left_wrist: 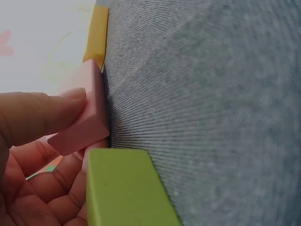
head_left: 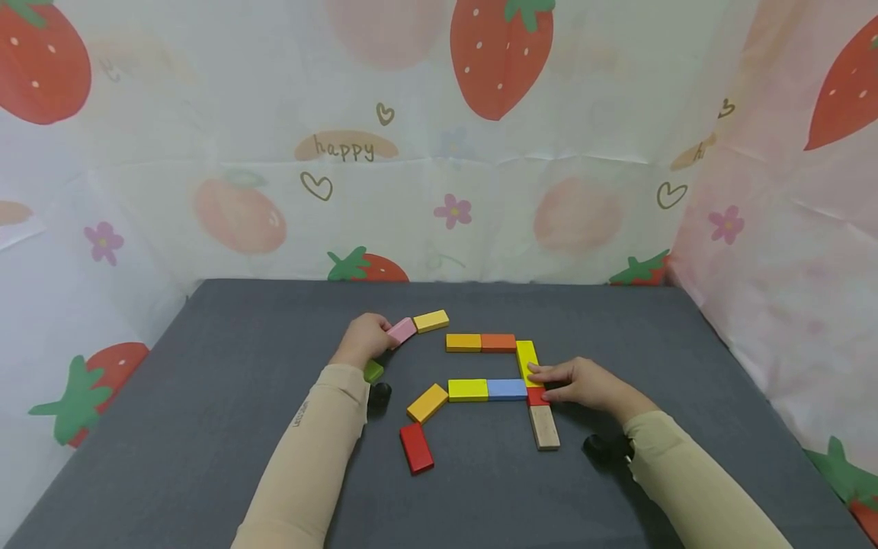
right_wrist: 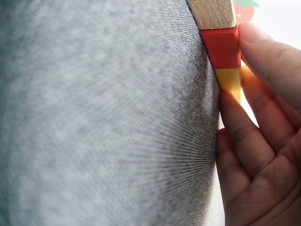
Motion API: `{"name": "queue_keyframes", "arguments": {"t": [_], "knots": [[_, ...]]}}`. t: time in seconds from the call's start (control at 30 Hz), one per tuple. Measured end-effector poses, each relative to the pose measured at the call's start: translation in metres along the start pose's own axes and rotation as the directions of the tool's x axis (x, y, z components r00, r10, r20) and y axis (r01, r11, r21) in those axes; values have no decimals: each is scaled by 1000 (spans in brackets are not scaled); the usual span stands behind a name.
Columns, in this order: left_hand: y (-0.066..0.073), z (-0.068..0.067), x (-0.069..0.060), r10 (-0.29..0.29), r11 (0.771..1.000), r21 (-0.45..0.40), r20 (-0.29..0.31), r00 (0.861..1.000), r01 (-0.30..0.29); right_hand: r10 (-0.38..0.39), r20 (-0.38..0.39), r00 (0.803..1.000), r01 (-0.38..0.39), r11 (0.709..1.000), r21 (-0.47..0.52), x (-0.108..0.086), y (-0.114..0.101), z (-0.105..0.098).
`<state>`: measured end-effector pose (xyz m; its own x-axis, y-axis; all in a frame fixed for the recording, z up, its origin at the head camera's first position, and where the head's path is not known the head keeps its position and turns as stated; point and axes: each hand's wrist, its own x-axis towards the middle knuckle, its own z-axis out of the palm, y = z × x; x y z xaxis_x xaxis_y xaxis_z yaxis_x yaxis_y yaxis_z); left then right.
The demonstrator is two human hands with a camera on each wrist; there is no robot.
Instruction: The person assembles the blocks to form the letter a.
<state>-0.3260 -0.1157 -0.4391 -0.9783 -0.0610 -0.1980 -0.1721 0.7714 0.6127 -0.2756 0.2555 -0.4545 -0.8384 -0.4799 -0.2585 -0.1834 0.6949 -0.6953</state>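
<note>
My left hand [head_left: 366,340] pinches a pink block [head_left: 402,332] between thumb and fingers. In the left wrist view, the pink block [left_wrist: 87,110] lies with its far end against a yellow block [left_wrist: 96,33], and a green block [left_wrist: 124,188] is just below those fingers. My right hand [head_left: 593,385] touches the row at the right with fairly straight fingers. In the right wrist view, its thumb is at the red block [right_wrist: 223,47] and other fingertips are by the yellow block [right_wrist: 229,82]. A bare wooden block [head_left: 544,427] adjoins that red one.
Yellow-orange [head_left: 463,343] and orange [head_left: 498,343] blocks line up at the back. Yellow [head_left: 468,390] and blue [head_left: 507,390] blocks form a middle row. An angled yellow-orange block [head_left: 427,403] and a red block [head_left: 416,448] lie nearer on the grey cloth [head_left: 480,503].
</note>
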Motion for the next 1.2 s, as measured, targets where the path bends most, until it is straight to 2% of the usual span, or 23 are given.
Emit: {"name": "queue_keyframes", "arguments": {"t": [0.27, 0.47, 0.63, 0.8, 1.0, 1.1, 1.2], "knots": [[-3, -3, -1, -4, 999, -36, 3, 1000, 4, -4, 4, 1000, 4, 1000, -15, 1, 1, 0], [-8, -4, 1, 21, 999, -44, 14, 1000, -20, -8, 2, 1000, 9, 1000, -20, 1, 1, 0], [-7, -8, -4, 61, 997, -55, 25, 998, -59, -1, -4, 1000, 1, 1000, -12, 1, 0, 0], [2, -10, -21, 116, 992, -54, 28, 993, -114, 5, -6, 1000, -5, 1000, -7, 1, 0, 1], [18, -5, -53, 146, 986, -96, 84, 986, -138, 8, -9, 1000, -8, 1000, -10, 1, 0, 1], [23, -2, -70, 179, 979, -116, 122, 976, -165, 9, -9, 1000, -9, 1000, 4, 0, -1, 1], [26, 2, -84, 222, 970, -138, 168, 960, -200, 7, -9, 1000, -7, 1000, 14, 0, -2, 1]]}}
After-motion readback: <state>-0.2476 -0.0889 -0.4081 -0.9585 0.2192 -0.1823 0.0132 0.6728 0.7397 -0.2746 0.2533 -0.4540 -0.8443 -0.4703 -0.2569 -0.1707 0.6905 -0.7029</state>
